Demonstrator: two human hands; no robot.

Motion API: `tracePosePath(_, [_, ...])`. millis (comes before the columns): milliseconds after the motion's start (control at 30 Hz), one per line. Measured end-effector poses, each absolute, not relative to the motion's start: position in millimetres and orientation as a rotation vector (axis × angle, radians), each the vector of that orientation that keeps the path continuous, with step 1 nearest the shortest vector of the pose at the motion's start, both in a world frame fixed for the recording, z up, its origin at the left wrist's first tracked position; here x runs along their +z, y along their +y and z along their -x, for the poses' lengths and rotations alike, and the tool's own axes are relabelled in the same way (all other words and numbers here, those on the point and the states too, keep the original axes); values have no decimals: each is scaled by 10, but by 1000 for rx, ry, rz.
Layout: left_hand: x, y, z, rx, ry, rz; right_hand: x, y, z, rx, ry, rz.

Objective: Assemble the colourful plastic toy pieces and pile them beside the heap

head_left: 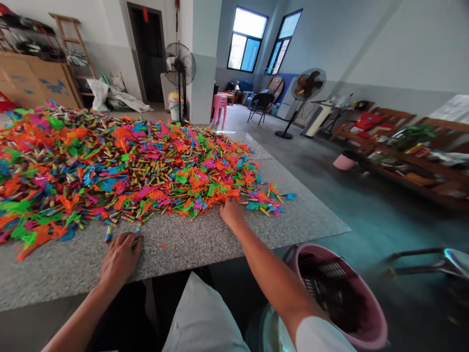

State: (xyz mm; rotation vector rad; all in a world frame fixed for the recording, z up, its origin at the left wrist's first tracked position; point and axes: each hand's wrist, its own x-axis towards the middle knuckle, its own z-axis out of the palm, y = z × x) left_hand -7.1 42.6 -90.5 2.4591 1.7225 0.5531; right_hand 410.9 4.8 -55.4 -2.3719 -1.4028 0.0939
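A wide heap of small bright plastic pieces (198, 178), orange, green, blue and pink, mixed with short striped tubes (156, 168), covers much of the speckled stone table (190, 244). My left hand (121, 256) rests near the front edge, fingers curled and closed. A small striped tube (138, 229) shows at its fingertips. Just left of that hand, a blue-and-white tube (108, 233) lies apart from the heap. My right hand (231, 213) reaches to the heap's near right edge, its fingers closed among orange pieces. What lies between those fingertips is hidden.
A pink basket (373, 313) with dark contents stands on the floor below the table's right end. A metal-legged stool (454, 261) is farther right. Two standing fans (179, 66), wooden benches (388, 122) and a black chair (262, 101) are beyond.
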Motion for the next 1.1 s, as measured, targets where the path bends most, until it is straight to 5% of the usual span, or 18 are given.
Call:
tracePosePath(167, [-916, 403, 94, 597, 1707, -2481, -601, 27, -3891, 45, -1738, 2189])
tracePosePath(467, [-936, 392, 112, 602, 1708, -2472, -611, -275, -5025, -414, -1348, 2449])
tracePosePath(1100, [-1273, 541, 279, 614, 1718, -2415, -663, -638, -6823, -300, -920, 2734])
